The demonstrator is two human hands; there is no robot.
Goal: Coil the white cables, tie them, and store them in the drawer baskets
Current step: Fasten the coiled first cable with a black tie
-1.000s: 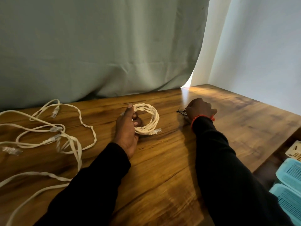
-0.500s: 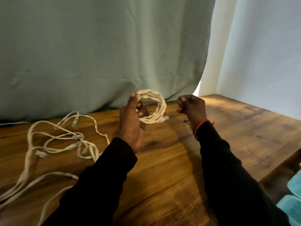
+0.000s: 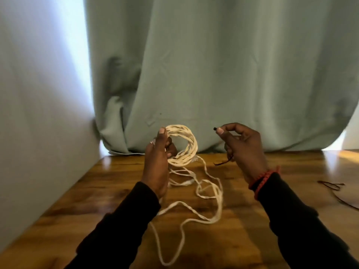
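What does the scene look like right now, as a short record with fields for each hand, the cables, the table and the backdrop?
left hand: grips the coiled white cable, raised above the table
right hand: pinches a thin dark tie, apart from the coil
loose white cables: tangled on the table under the hands
table: wooden, glossy
more dark ties: lying at the table's right edge
backdrop: grey-green curtain
coil tied: not yet

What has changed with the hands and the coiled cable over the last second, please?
The left hand lifted the coiled cable off the table and now holds it upright in the air. The right hand picked up a dark tie from the table and raised it beside the coil. The loose white cables stayed on the table.
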